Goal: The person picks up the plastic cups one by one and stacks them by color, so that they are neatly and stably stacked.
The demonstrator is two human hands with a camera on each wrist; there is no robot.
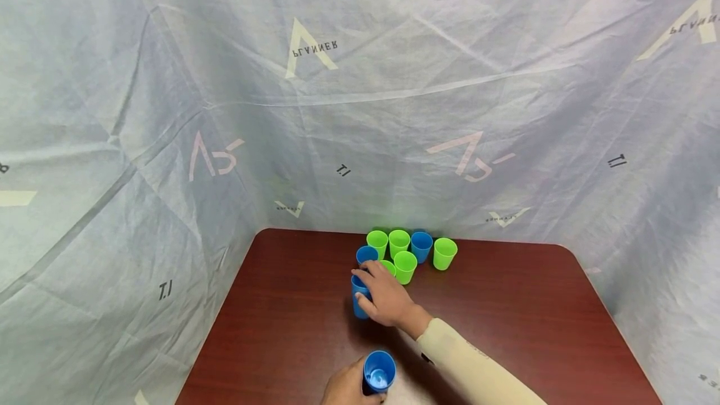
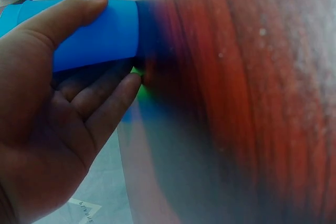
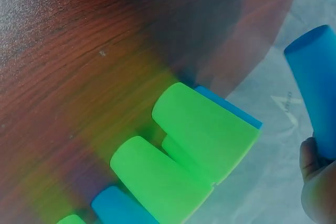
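My left hand (image 1: 345, 385) grips a blue cup (image 1: 379, 370) at the near side of the table, its open top facing up. In the left wrist view the thumb lies along that cup's side; whether its base touches the table I cannot tell. Farther forward, my right hand (image 1: 385, 297) holds a second blue cup (image 1: 360, 304) by its upper part. In the right wrist view this cup (image 3: 315, 85) appears raised off the table. Just beyond that hand stand another blue cup (image 1: 367, 255) and a green cup (image 1: 405, 266); one more green cup (image 1: 387, 269) is partly hidden by the fingers.
At the back of the reddish-brown table (image 1: 281, 305) are two green cups, a blue cup (image 1: 421, 247) and, at the right end, a green cup (image 1: 445, 254). Grey printed cloth (image 1: 365, 130) hangs behind the table and along both sides.
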